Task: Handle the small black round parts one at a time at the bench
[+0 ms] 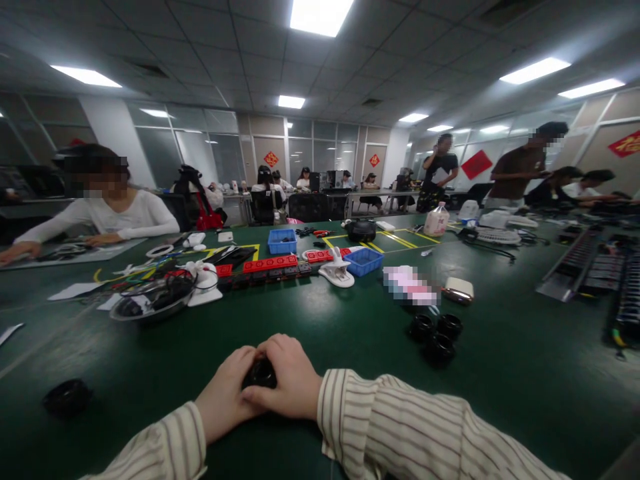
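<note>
Both hands close around one glossy black ring-shaped part just above the green tabletop, in the lower middle of the view. My left hand grips it from the left side. My right hand wraps over its top and right side, with the thumb across the front. Much of the part is hidden by the fingers. Three similar black parts stand grouped on the table to the right. Another black ring-shaped part lies alone at the far left.
Beyond my hands are a metal bowl of dark items, a row of red and black modules, a white clip-like device and blue bins. A cream case lies right. A co-worker in white sits left.
</note>
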The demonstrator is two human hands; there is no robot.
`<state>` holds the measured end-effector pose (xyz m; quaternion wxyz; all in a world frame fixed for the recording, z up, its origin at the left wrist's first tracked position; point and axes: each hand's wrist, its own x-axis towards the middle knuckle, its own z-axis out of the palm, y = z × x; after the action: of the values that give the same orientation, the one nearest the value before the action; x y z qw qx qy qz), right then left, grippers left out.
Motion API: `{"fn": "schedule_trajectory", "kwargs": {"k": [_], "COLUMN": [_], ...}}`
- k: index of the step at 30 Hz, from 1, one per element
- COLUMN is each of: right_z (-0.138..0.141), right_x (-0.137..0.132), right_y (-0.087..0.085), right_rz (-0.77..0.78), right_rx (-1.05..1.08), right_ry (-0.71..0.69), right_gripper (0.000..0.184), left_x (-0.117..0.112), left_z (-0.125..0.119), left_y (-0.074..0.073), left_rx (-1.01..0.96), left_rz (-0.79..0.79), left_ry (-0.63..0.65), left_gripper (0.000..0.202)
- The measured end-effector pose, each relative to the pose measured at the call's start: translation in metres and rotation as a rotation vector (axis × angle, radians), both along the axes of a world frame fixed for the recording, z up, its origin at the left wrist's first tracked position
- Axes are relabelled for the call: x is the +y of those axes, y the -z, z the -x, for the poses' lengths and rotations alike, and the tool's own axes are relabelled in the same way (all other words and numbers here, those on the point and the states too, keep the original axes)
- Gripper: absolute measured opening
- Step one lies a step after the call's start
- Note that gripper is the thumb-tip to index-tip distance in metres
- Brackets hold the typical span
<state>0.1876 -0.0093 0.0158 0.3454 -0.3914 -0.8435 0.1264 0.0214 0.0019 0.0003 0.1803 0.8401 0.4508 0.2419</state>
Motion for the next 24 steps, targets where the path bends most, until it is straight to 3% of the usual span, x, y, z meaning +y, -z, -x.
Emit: {"fn": "schedule_trajectory", "kwargs": {"k": [5, 10, 13, 21, 24], "right_z": [0.001, 0.000, -0.001, 0.000, 0.002], "right_x": [0.003, 0.006, 0.005, 0.002, 0.003], "right_y": [0.000, 0.003, 0.003, 0.002, 0.003], "right_rz": [-0.027, -0.081, -0.119, -0.080, -0.048], "right_rx": [-0.054, -0.057, -0.047, -0.028, -0.059], "right_ry": [-0.013, -0.226, -0.326, -0.051, -0.003], "right_gripper": [0.034, 0.014, 0.014, 0.045, 0.044], "left_x": [-0.005, -0.003, 0.001, 0.002, 0.002], "left_z": [-0.005, -0.003, 0.000, 0.001, -0.001], "left_y": [-0.009, -0.010, -0.005, 0.005, 0.005], "left_rx": [-0.006, -0.050, -0.040, 0.009, 0.054], "left_rz": [0.047, 0.096, 0.098, -0.021, -0.051], "left_ry": [-0.025, 0.074, 0.111, 0.124, 0.101], "left_gripper": [0.029, 0.028, 0.033, 0.062, 0.063]}}
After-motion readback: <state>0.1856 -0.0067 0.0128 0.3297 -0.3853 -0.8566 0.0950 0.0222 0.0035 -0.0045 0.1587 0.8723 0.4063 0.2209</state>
